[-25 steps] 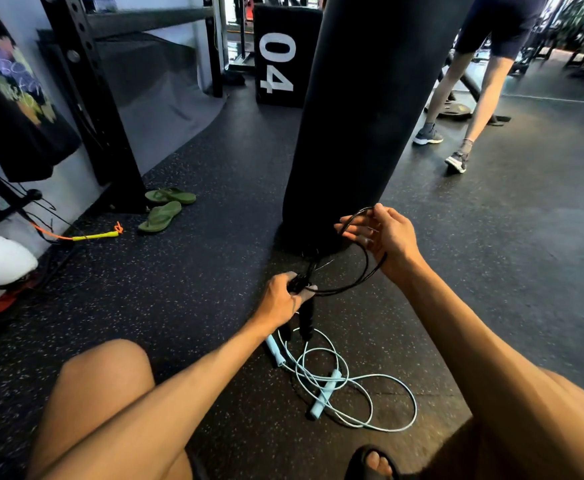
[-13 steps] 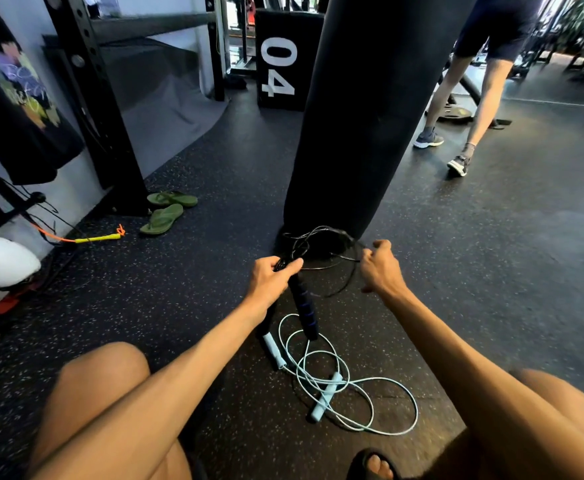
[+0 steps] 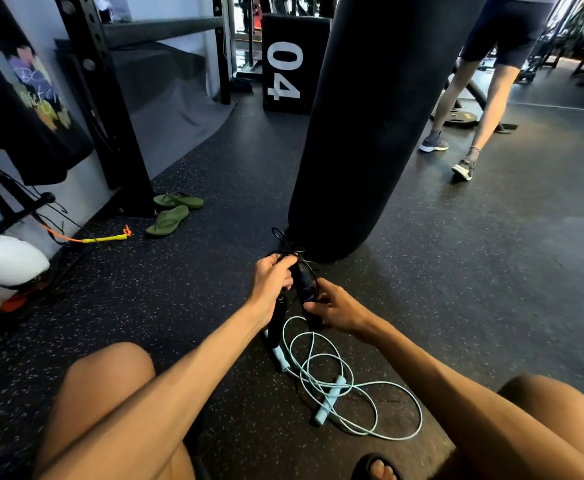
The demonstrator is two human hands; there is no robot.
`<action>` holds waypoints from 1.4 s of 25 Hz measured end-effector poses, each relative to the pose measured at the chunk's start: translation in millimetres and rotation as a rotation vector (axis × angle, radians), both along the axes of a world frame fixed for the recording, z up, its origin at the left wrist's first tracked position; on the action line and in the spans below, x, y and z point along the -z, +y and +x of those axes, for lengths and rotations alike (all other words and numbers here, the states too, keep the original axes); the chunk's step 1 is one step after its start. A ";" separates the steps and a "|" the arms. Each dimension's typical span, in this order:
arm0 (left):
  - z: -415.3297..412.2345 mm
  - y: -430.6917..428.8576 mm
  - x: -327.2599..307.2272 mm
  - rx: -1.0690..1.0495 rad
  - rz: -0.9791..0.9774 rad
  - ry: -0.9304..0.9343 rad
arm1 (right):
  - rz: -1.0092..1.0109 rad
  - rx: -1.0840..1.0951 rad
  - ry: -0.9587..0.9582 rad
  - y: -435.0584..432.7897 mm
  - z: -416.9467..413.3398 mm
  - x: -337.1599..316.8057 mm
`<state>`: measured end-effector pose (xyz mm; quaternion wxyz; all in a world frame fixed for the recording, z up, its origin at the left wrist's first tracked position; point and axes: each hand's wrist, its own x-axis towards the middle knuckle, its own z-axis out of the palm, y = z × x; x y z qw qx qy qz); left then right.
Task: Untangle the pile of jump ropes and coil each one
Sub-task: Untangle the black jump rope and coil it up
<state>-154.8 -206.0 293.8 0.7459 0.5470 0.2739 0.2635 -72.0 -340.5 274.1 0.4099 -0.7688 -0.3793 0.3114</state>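
I hold a black jump rope [image 3: 303, 284] in both hands above the floor, just in front of the punching bag. My left hand [image 3: 270, 282] is closed around its bunched cord and the top of its handles. My right hand [image 3: 335, 310] grips the lower part of one black handle. A thin loop of black cord sticks up above my left hand. A light blue jump rope [image 3: 332, 389] lies loosely looped on the floor between my knees, both blue handles showing.
A black punching bag [image 3: 370, 133] hangs right ahead. Green flip-flops [image 3: 173, 211] and a yellow-orange rope [image 3: 103, 239] lie at the left by a black rack. A "04" box [image 3: 285, 69] stands behind. A person's legs [image 3: 470, 109] stand at the right.
My right hand came down and left from the cord loop onto the black handle. The wide black loops have drawn into a tight bundle in my left hand.
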 end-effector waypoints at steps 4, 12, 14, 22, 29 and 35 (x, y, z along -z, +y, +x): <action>-1.7 6.1 -5.9 -0.001 -0.051 -0.081 | 0.073 0.043 -0.089 2.4 2.0 -5.0; -4.5 11.1 -4.7 -0.080 -0.071 -0.097 | 0.058 0.082 -0.223 5.9 6.8 -1.0; -5.4 11.3 -5.6 -0.118 -0.073 -0.081 | 0.064 0.072 -0.246 5.4 4.8 -2.2; -7.1 15.5 -6.7 -0.020 -0.067 -0.059 | 0.045 0.119 -0.325 4.3 3.6 -2.7; -9.0 18.4 -6.2 0.181 -0.054 -0.106 | 0.091 0.138 -0.343 3.8 -0.7 -11.4; -7.4 10.0 -7.0 0.236 0.087 -0.130 | 0.188 0.128 -0.213 2.8 -1.6 -27.3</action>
